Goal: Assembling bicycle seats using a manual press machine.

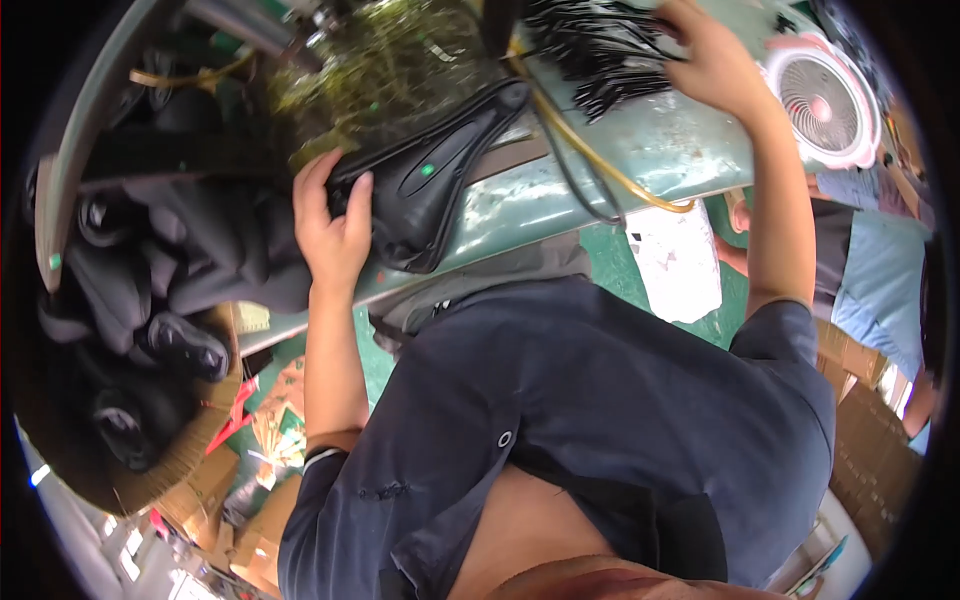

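Across the top of my view runs the pale green workbench (620, 150), worn and scuffed, with my dark shirt filling the lower part of the picture. To my left a heap of black bicycle saddles (150, 290) spills over the bench edge into a cardboard box (190, 440). Far right stands a pink and white desk fan (822, 100), well apart from my work. A yellow hose (600, 165) and a black cable loop over the bench between my arms.

The black saddle (430, 185) lies on the bench near its front edge, its long axis slanting from the narrow nose at upper right down to the wide rear at lower left. My left hand (332, 225) is the nearer one: it sits at the wide rear, fingers curled over the edge and thumb pressed on top, clamping that end. My right hand (715, 55) is up at the far side, well apart from the saddle, resting on a bundle of thin black ties or strips (590, 50); whether it pinches any I cannot tell.
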Motion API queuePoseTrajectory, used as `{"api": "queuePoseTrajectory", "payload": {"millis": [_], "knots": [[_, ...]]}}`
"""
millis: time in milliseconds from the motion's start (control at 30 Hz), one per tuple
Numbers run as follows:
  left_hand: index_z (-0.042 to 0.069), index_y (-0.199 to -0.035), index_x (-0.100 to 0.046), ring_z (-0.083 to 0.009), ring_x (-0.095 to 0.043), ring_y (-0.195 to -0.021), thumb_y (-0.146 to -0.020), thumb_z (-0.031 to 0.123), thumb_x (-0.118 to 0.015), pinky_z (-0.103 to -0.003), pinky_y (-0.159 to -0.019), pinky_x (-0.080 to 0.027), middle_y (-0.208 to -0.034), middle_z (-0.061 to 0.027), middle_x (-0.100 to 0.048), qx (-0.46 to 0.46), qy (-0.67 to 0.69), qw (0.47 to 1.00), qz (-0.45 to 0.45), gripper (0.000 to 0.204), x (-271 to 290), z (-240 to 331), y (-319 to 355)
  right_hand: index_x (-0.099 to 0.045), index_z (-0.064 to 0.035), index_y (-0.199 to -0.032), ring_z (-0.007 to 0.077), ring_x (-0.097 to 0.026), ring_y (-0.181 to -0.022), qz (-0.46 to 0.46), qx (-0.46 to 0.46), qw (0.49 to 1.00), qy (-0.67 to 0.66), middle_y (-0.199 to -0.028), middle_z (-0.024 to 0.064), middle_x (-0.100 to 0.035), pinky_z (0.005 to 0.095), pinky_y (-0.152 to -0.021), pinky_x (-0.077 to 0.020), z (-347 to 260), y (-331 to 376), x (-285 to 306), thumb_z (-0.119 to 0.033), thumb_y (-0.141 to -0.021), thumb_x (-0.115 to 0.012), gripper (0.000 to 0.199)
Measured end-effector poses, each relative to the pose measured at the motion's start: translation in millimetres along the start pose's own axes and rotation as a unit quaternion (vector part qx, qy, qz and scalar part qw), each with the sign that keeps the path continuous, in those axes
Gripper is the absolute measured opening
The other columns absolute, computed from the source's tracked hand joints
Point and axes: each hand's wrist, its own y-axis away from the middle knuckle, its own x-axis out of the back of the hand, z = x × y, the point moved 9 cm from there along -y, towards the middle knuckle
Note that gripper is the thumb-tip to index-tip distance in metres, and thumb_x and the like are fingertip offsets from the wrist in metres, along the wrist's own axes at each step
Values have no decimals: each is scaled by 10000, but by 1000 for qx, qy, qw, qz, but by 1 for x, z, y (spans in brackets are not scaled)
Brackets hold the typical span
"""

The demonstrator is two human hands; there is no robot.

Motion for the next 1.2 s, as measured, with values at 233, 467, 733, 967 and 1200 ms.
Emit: {"api": "queuePoseTrajectory", "payload": {"millis": [233, 467, 733, 967, 1200], "knots": [[0, -1292, -699, -342, -699, -1157, -931, 120, -849, -387, -1029, -539, -1254, -195, -714, -4, 28, 999, 21, 408, -13, 10, 16, -610, -22, -1490, 63, -520, -985, 43, -94, 900, -423, -1082, -45, -573, 189, -905, -407, -43, 73, -51, 154, -788, -583, 725], [-18, -1296, -700, -323, -687, -1172, -941, 85, -841, -385, -1056, -523, -1274, -188, -709, 18, 29, 999, 36, 396, -10, 5, 18, -623, 18, -1362, 70, -486, -820, 111, -190, 844, -489, -925, -39, -511, 219, -733, -417, -49, 88, -111, 83, -820, -680, 549], [-24, -1285, -699, -335, -675, -1194, -909, 92, -861, -408, -1068, -514, -1294, -178, -711, -46, -32, 998, 24, 425, -2, 35, 10, -509, 28, -1444, 66, -476, -914, 159, -121, 846, -495, -1034, -12, -515, 202, -785, -393, -66, 109, -46, 166, -807, -660, 669], [-17, -1439, -600, -231, -734, -949, -871, 110, -895, -334, -833, -613, -1400, -185, -657, -52, 221, 955, -191, 653, -85, 168, -1, -502, 25, -1492, 58, -456, -891, 122, -121, 802, -573, -972, -24, -467, 209, -745, -384, -111, 131, -35, 142, -793, -784, 762], [-13, -1106, -710, -25, -600, -729, -1048, 58, -717, -208, -649, -504, -761, 13, -672, 184, 411, 816, -364, 92, -172, 169, 56, -517, -26, -1480, 87, -459, -810, 215, -231, 825, -469, -929, -26, -407, 253, -709, -416, -55, 204, -2, 104, -824, -816, 733]]}}
